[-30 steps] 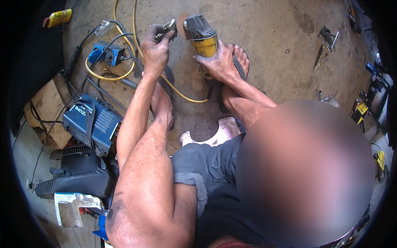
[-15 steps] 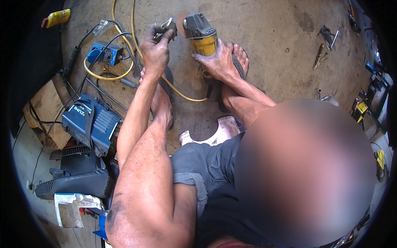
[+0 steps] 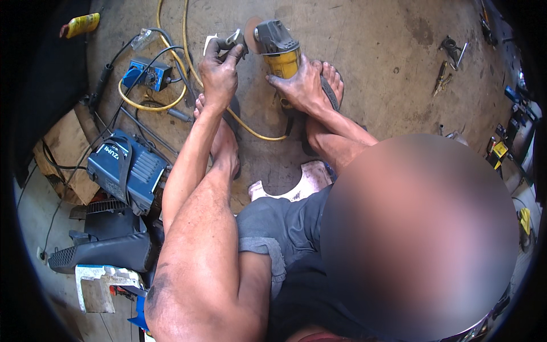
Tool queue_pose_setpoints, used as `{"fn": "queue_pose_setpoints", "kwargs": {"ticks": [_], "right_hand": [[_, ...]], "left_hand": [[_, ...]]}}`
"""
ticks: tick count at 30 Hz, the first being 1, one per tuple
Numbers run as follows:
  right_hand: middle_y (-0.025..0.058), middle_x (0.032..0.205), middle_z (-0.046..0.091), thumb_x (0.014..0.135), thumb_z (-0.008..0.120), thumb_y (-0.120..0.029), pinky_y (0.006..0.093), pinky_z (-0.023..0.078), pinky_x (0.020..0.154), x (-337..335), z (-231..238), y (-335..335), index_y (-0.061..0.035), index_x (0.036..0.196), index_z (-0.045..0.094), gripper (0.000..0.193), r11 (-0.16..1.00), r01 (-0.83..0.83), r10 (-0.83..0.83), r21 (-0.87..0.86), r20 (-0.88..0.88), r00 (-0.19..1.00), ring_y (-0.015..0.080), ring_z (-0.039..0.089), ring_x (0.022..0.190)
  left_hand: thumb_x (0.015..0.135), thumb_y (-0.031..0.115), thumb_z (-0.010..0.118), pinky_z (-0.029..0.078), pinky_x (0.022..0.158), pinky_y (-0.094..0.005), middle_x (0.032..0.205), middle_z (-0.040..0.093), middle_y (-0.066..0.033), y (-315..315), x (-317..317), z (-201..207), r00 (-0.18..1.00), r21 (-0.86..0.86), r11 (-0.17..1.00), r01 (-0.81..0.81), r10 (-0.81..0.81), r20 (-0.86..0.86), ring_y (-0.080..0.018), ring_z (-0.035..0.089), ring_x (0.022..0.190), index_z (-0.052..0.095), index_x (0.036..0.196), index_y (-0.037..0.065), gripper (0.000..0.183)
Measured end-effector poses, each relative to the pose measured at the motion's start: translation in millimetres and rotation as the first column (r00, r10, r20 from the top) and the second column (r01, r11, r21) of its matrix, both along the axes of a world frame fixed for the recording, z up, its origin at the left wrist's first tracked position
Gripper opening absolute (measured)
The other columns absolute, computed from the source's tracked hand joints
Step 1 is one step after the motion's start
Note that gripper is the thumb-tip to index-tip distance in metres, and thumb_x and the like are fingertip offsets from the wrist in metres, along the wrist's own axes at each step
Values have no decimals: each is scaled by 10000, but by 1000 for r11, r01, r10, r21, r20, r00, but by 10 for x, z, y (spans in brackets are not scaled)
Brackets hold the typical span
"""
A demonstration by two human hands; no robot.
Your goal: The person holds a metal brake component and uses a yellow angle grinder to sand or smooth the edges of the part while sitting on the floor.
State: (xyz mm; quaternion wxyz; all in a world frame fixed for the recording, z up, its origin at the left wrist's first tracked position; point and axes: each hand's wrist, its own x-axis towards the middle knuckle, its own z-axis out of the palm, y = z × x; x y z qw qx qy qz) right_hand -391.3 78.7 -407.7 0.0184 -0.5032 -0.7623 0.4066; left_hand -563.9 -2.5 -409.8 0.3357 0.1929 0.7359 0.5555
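Note:
My right hand point(image 3: 299, 85) is wrapped round the yellow body of an angle grinder point(image 3: 279, 48), whose grey gear head points away from me. A thin reddish-brown disc point(image 3: 252, 35) sits on the grinder's left side. In my left hand point(image 3: 221, 74), thumb and fingers pinch a small metal part point(image 3: 233, 39) with a pale, shiny upper edge. The part is right beside the disc; whether they touch I cannot tell. My fingers hide much of the part, and both hands look blackened.
A blue welding machine point(image 3: 125, 171) and a smaller blue control box point(image 3: 147, 74) stand at left, among a yellow hose point(image 3: 186, 34) and black cables. Pliers point(image 3: 440, 77) lie on the floor at right. A pale curved panel point(image 3: 299, 182) is between my legs; a yellow bottle point(image 3: 80, 25) lies far left.
My left hand has shifted slightly right, turning the metal part a little at the disc. The grinder and my right hand have hardly moved.

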Motion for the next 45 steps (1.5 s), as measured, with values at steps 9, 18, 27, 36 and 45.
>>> {"fn": "queue_pose_setpoints", "kwargs": {"ticks": [9,18,27,36,45], "right_hand": [[311,939,666,643,824,-418,477,477,914,28,-96,-4,123,1167,527,809,999,3,-2,44,-15,1000,455,636,946],[310,940,668,654,816,-412,468,495,893,9,-45,-5,133,1166,516,806,1000,21,-22,-13,-23,999,455,643,940],[315,928,664,650,811,-429,470,500,879,6,-55,-18,139,1150,515,813,999,34,-34,-14,-22,999,462,638,928],[299,968,647,642,821,-442,487,439,941,1,-7,-3,89,1155,544,788,1000,13,-13,13,26,1000,441,603,975],[311,940,652,639,821,-400,486,449,933,-4,22,11,107,1168,527,790,999,43,-44,-33,-30,999,461,597,965]], "left_hand": [[920,75,670,537,749,-298,931,713,-112,9,22,-13,997,-14,1000,24,-25,-67,-150,671,814,619,1016,-21,146],[925,62,655,537,751,-295,920,701,-105,0,20,45,990,-39,998,54,-58,-125,-147,667,837,610,1043,-18,150],[921,62,654,534,742,-294,925,697,-99,-16,16,-87,999,12,999,32,-31,-38,-140,661,827,607,1045,-13,152],[910,58,656,521,715,-299,866,689,-101,-12,-14,-100,994,-22,999,36,-38,-102,-142,646,780,605,1023,-22,148],[927,60,641,514,741,-290,920,689,-101,-23,-44,-103,1000,18,1000,3,-3,5,-134,643,831,599,1026,-14,131]]}}
